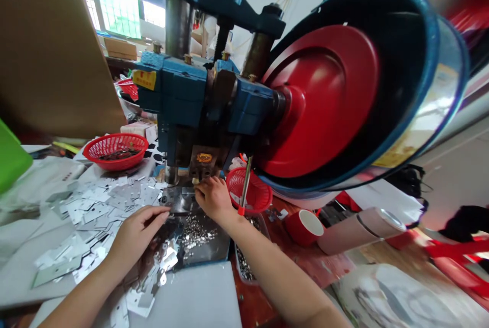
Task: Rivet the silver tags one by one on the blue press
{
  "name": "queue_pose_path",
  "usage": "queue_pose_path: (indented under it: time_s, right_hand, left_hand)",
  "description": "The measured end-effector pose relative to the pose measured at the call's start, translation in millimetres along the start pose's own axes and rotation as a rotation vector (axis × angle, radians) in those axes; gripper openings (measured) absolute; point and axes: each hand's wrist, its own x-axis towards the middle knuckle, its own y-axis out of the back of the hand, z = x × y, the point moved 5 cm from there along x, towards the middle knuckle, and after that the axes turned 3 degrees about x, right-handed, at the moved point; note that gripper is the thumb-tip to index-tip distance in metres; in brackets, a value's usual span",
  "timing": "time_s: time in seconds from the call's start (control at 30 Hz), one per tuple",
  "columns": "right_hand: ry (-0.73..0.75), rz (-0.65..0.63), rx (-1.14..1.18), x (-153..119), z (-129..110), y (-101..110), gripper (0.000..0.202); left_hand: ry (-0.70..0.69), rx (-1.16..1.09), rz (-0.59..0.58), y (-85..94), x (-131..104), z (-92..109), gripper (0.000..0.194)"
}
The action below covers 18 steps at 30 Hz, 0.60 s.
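A blue hand press stands in front of me, with a red flywheel on its right side. My right hand is at the die under the ram, fingers curled and closed; whatever they hold, if anything, is hidden. My left hand reaches to the left edge of the metal die plate, fingers stretched out and thumb apart. Small shiny metal bits lie scattered on the press base between my hands. Flat punched metal pieces lie below my left hand.
Many thin metal plates are heaped on the left. A red basket stands behind them, another red basket right of the press. A clear tub of small parts, a red cup and a pink bottle are to the right.
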Motion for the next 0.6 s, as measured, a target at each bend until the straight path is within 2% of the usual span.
queue_pose_path:
  time_s: [0.1,0.27,0.33,0.47,0.6]
  right_hand:
    - [0.095,-0.046,-0.032,-3,-5,8,0.018]
    - [0.170,-0.086,-0.046,-9,-8,14,0.023]
    - [0.136,-0.069,0.032,-11,-4,13,0.025]
    - [-0.040,0.027,0.227,-15,10,8,0.030]
    - [-0.090,0.045,0.242,-20,14,5,0.036]
  left_hand:
    - [-0.018,-0.010,0.008,2.3,2,5,0.032]
    - [-0.084,0.036,-0.023,6.3,15,18,0.030]
    - [-0.078,0.046,-0.027,5.3,25,25,0.029]
    - [-0.019,0.075,-0.021,-6.1,49,39,0.031]
    - [-0.026,0.133,-0.023,-23.2,67,48,0.028]
